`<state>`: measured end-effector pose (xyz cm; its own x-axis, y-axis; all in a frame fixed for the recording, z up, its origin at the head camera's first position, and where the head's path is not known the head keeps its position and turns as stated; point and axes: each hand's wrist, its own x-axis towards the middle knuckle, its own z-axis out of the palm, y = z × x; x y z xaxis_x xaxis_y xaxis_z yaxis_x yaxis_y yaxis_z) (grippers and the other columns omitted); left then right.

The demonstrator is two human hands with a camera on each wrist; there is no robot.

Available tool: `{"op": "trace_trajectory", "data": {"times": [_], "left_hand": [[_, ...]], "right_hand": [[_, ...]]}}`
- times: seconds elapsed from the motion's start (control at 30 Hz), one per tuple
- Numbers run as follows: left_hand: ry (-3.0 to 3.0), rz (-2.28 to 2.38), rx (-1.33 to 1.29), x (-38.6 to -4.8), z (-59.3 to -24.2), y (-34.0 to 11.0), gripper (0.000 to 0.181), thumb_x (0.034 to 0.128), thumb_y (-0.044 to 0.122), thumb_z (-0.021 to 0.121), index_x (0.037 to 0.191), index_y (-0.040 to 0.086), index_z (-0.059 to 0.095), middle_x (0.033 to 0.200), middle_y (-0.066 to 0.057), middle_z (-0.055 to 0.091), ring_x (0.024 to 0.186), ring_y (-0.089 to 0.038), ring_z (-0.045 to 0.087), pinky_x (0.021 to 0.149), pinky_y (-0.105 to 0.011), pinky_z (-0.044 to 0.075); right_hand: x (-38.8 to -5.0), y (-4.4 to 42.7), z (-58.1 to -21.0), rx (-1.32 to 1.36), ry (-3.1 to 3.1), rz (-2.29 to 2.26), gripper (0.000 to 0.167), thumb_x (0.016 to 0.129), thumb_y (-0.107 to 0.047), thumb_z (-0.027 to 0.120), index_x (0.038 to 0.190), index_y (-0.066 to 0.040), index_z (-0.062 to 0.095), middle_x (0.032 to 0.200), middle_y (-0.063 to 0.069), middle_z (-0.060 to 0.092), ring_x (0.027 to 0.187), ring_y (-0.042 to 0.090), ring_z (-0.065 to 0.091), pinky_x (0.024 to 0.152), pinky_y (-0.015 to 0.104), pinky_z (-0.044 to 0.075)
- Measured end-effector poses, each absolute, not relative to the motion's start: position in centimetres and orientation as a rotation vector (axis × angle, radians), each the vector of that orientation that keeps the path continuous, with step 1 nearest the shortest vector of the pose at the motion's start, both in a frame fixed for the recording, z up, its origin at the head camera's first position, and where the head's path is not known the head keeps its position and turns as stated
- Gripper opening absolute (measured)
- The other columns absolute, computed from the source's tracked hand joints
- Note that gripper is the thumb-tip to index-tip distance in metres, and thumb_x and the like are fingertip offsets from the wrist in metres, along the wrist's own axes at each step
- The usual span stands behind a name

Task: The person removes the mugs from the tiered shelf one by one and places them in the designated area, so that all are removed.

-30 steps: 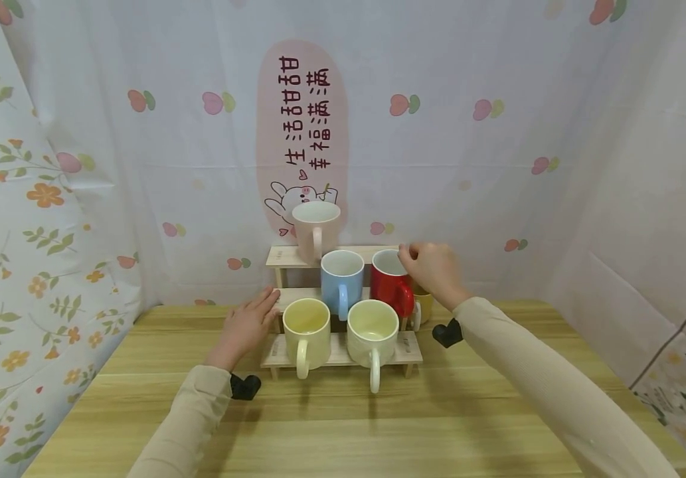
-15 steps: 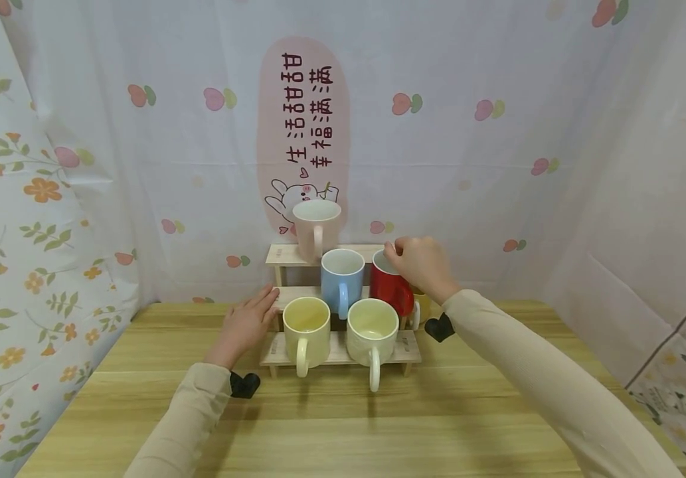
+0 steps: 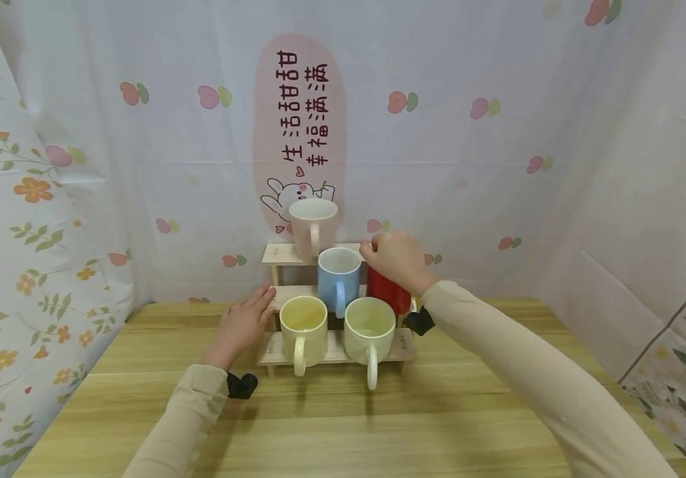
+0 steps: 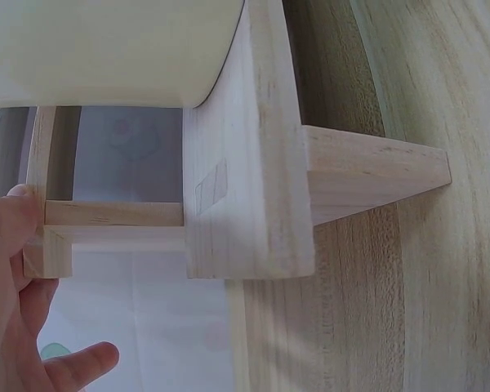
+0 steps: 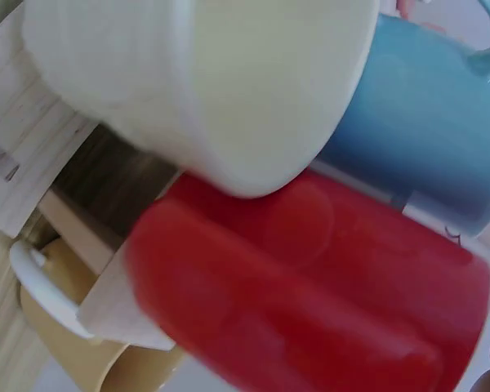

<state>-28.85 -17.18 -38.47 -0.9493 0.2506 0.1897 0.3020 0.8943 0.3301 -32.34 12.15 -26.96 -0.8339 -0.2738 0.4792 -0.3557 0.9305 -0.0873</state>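
On the left side, my left hand (image 3: pixel 242 328) holds the left end of the middle shelf of a three-tier wooden rack (image 3: pixel 296 296). In the left wrist view its fingers lie on either side of the shelf end. My right hand (image 3: pixel 400 259) hovers over the red mug (image 3: pixel 386 291) on the middle shelf, hiding its rim. Its fingers look loosely bent, with nothing seen between them. Beside the red mug stands a light blue mug (image 3: pixel 333 279). A yellow mug (image 3: pixel 302 328) and a cream mug (image 3: pixel 365 335) stand on the bottom shelf.
A pale pink mug (image 3: pixel 309 236) occupies the top shelf's left part. Behind the rack's right side, a mustard mug (image 5: pixel 69 347) with a white handle is partly hidden. Patterned cloth (image 3: pixel 462 146) hangs behind the wood-grain table (image 3: pixel 319 438).
My right hand has moved left across the red mug's top, covering more of it. My left hand stays on the rack, and the mugs keep their places.
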Motion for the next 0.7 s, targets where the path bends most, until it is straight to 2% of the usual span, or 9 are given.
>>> {"op": "trace_trajectory", "data": {"times": [0.13, 0.3, 0.4, 0.5, 0.7], "left_hand": [[-2.916, -0.556, -0.427, -28.8, -38.5, -17.2, 0.050, 0.1047, 0.031, 0.035, 0.151, 0.014, 0.030, 0.158, -0.008, 0.025, 0.132, -0.048, 0.037, 0.104, -0.073, 0.019], [-2.905, -0.589, -0.427, -28.7, -38.6, -17.2, 0.050, 0.1044, 0.031, 0.036, 0.151, 0.015, 0.031, 0.158, -0.007, 0.025, 0.130, -0.050, 0.039, 0.103, -0.075, 0.018], [-2.905, -0.599, -0.417, -28.8, -38.7, -17.2, 0.050, 0.1044, 0.032, 0.036, 0.151, 0.015, 0.031, 0.158, -0.006, 0.025, 0.130, -0.050, 0.039, 0.104, -0.075, 0.016], [-2.901, -0.585, -0.420, -28.9, -38.8, -17.2, 0.050, 0.1043, 0.031, 0.036, 0.151, 0.015, 0.031, 0.158, -0.007, 0.026, 0.129, -0.050, 0.040, 0.103, -0.075, 0.017], [-2.894, -0.573, -0.433, -28.9, -38.8, -17.3, 0.050, 0.1043, 0.031, 0.036, 0.151, 0.014, 0.032, 0.157, -0.009, 0.026, 0.128, -0.052, 0.040, 0.103, -0.074, 0.019]], "right_hand": [[-32.5, 11.3, -26.6, 0.453, -2.657, 0.232, 0.047, 0.093, -0.032, 0.048, 0.049, -0.014, 0.048, 0.046, -0.002, 0.038, 0.049, 0.015, 0.040, 0.041, 0.023, 0.026], [-32.6, 10.3, -26.3, 0.458, -2.728, 0.228, 0.047, 0.095, -0.038, 0.049, 0.058, -0.012, 0.064, 0.051, 0.000, 0.050, 0.058, 0.017, 0.047, 0.043, 0.023, 0.036], [-32.7, 9.8, -26.2, 0.446, -2.767, 0.255, 0.047, 0.095, -0.041, 0.049, 0.062, -0.012, 0.067, 0.053, 0.001, 0.053, 0.060, 0.018, 0.049, 0.044, 0.023, 0.037], [-32.7, 9.3, -25.9, 0.429, -2.772, 0.279, 0.048, 0.095, -0.039, 0.048, 0.058, -0.013, 0.064, 0.054, 0.002, 0.051, 0.062, 0.019, 0.049, 0.047, 0.025, 0.037], [-32.7, 8.0, -25.1, 0.458, -2.762, 0.212, 0.050, 0.093, -0.035, 0.044, 0.048, -0.014, 0.047, 0.048, -0.001, 0.040, 0.066, 0.021, 0.047, 0.061, 0.032, 0.038]]}}
